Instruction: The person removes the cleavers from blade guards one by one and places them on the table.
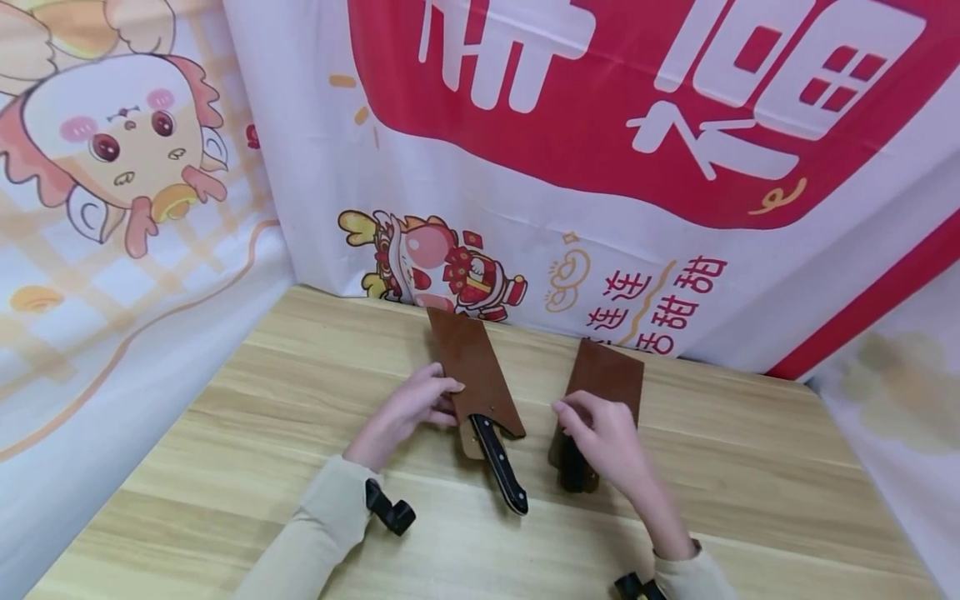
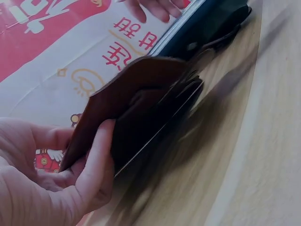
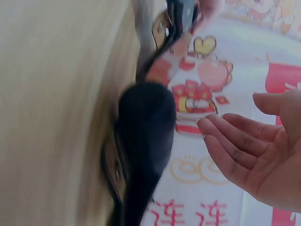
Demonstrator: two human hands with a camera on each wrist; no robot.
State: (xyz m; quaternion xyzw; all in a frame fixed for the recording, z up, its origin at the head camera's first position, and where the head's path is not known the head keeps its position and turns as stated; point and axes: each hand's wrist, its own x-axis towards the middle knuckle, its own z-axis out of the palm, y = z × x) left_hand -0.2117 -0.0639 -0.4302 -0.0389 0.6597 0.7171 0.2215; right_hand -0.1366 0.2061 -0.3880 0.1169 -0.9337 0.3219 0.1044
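Near the table's middle, a knife with a black riveted handle (image 1: 501, 467) sits in a brown sheath (image 1: 474, 358); its blade is hidden. My left hand (image 1: 416, 400) holds this sheath by its left edge, thumb on one face and fingers behind, as the left wrist view shows (image 2: 70, 183). To the right lies a second brown sheath (image 1: 607, 371) with a black handle (image 1: 576, 462) at its near end. Over it hovers my right hand (image 1: 603, 429). In the right wrist view that hand (image 3: 258, 150) has loosely bent fingers holding nothing, apart from the blurred black handle (image 3: 146, 122).
Both sheaths are on a wood-grain table (image 1: 300, 375). A white and red printed cloth (image 1: 480, 167) hangs along its back edge, with another patterned cloth (image 1: 127, 275) on the left. Black wrist mounts (image 1: 390, 508) are strapped to both forearms.
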